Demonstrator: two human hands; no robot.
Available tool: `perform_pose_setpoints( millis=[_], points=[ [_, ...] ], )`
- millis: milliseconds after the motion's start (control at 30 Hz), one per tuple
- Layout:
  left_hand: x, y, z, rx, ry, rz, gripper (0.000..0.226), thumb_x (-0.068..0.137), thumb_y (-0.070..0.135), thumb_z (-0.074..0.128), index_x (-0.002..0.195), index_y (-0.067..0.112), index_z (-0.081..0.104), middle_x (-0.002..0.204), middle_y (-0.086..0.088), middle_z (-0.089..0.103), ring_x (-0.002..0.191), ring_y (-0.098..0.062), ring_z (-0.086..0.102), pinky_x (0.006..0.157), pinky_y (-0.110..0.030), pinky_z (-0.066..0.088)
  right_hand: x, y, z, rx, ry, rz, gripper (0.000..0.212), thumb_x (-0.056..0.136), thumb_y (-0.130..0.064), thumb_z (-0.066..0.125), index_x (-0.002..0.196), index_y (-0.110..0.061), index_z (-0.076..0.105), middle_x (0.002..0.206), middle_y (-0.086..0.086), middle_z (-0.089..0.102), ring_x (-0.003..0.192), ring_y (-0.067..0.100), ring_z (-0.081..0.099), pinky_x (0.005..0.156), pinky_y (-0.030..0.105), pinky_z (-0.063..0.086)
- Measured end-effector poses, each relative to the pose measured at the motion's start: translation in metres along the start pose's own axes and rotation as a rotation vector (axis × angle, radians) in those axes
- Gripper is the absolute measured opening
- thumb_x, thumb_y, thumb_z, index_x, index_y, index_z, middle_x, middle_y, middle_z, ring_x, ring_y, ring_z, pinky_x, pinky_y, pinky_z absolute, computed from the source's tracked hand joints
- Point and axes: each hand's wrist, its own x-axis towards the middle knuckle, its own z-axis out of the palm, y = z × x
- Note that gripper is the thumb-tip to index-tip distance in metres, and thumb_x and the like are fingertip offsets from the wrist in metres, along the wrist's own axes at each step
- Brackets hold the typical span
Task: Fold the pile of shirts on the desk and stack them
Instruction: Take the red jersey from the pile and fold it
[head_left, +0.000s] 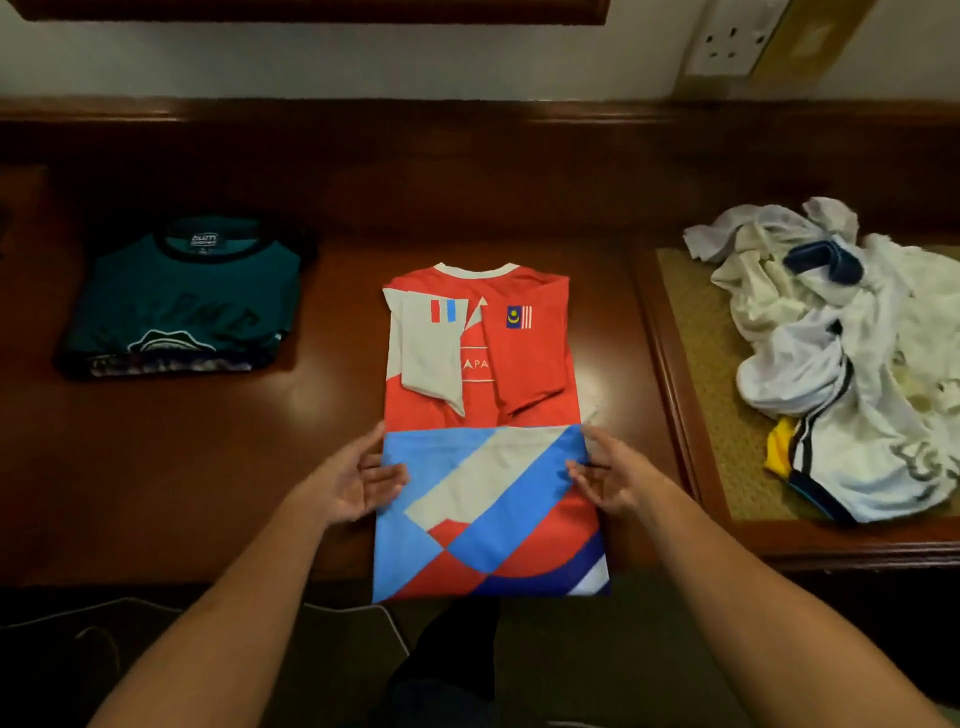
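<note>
Dark polished wooden desk (208, 467) ran along a pale wall, with a wall socket (730, 39) above its right end. Landmark: red jersey (483, 395), lying flat at the desk's middle, sleeves folded inward, its blue-and-white hem hanging past the near edge.

Well left of the jersey: stack of folded shirts (179, 306), a teal one on top, a patterned one showing beneath.

At the jersey's left edge: your left hand (353, 486), fingers relaxed and nearly straight, fingertips touching the blue panel; no cloth seen grasped.

At the jersey's right edge: your right hand (615, 478), fingers loosely extended against the fabric edge. Whether the thumb pinched the cloth could not be told.

Well right of the jersey: woven mat (706, 395) set in a wooden frame, carrying the unfolded pile of shirts (841, 358), mostly white, with a navy collar and a yellow trim showing.
</note>
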Motion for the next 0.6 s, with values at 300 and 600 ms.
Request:
perform_pose_setpoints(
  millis=[300,600],
  points=[
    [0.016,0.015,0.003,0.45,0.188,0.181,0.019,0.095,0.022,0.062,0.083,0.008,0.058,0.063,-0.008,0.061,0.05,-0.017,0.061,0.051,-0.025,0.052,0.014,-0.005,0.005,-0.462,0.156,-0.214,0.022,0.093,-0.02,0.062,0.073,-0.017,0.052,0.05,0.002,0.055,0.037,0.01,0.047,0.04,0.015,0.03],
    [0.022,-0.006,0.005,0.383,0.347,0.5,0.026,0.093,0.006,0.061,0.116,0.011,0.051,0.075,-0.012,0.062,0.051,-0.019,0.057,0.049,-0.029,0.049,0.013,0.017,-0.007,-0.894,0.464,-0.787,0.011,0.086,-0.024,0.068,0.092,-0.017,0.063,0.084,0.003,0.07,0.077,0.027,0.067,0.069,0.039,0.053]
  ],
)
